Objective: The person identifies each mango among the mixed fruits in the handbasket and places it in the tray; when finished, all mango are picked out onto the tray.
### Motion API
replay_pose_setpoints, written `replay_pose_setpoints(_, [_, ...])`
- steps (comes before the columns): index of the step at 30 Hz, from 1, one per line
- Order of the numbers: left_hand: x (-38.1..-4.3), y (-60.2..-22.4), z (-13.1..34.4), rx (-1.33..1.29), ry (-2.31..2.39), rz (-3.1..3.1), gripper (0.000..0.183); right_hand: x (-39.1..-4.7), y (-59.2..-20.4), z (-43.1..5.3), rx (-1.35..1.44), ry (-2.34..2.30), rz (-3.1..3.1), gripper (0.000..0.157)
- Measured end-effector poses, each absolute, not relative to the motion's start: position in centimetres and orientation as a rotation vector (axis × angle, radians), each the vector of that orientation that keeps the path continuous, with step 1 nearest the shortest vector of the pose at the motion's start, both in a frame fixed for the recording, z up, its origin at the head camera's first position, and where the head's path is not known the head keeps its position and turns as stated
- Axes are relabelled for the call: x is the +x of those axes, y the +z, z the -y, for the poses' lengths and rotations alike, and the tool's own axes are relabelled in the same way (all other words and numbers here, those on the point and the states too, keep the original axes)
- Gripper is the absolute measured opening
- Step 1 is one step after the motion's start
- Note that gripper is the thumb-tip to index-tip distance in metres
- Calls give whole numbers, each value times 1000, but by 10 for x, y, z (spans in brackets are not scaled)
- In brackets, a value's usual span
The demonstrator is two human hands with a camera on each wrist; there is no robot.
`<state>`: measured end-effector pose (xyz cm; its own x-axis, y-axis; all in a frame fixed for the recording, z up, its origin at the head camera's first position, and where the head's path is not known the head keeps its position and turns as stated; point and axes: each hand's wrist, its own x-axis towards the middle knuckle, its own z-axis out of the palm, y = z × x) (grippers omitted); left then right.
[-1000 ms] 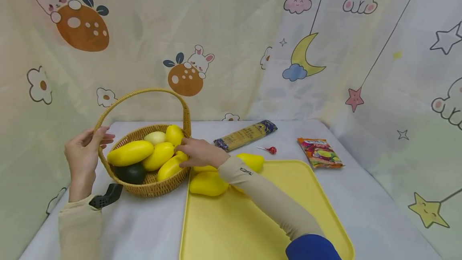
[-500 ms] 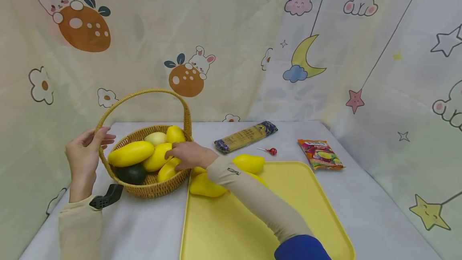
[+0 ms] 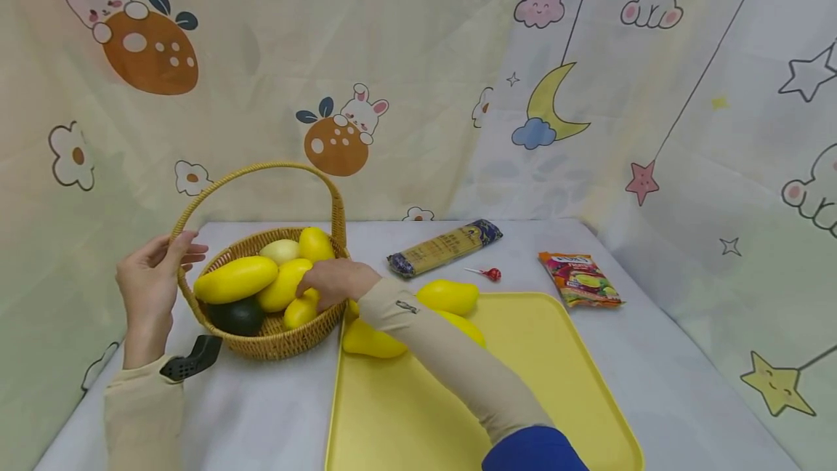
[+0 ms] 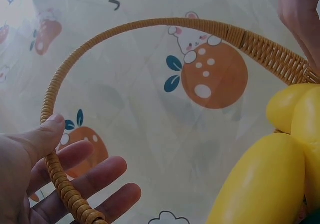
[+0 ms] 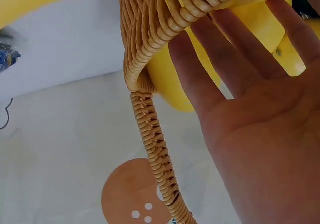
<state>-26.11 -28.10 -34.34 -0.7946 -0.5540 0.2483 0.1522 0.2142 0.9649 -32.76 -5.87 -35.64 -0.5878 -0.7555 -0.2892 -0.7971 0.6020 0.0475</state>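
A wicker basket (image 3: 275, 346) with a tall arched handle stands at the left, holding several yellow mangoes (image 3: 237, 280), a pale round fruit (image 3: 281, 250) and a dark green avocado-like fruit (image 3: 237, 317). My left hand (image 3: 149, 275) holds the handle's left side; in the left wrist view, its thumb lies on the handle (image 4: 62, 184) with the fingers behind. My right hand (image 3: 341, 280) reaches over the basket's right rim onto the mangoes. The right wrist view shows its fingers (image 5: 232, 53) extended and spread at the rim, with yellow fruit behind them.
A yellow tray (image 3: 510, 384) lies right of the basket, with several mangoes (image 3: 447, 297) at its far left corner, partly behind my right arm. Beyond it are a long noodle-like packet (image 3: 447, 247), a red lollipop (image 3: 492, 274) and an orange snack bag (image 3: 580, 280).
My right hand has moved left and farther into the basket, covering more of the front mango. My left hand stays on the handle.
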Motion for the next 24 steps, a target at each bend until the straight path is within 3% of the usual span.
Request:
replay_pose_setpoints(10, [-262,-348,278,361,-1638,1946,36,-330,-372,62,-1150,208,-2501,50])
replay_pose_setpoints(24, [-263,-344,281,369,-1642,1936,33,-338,-369,57,-1243,120,-2559,55])
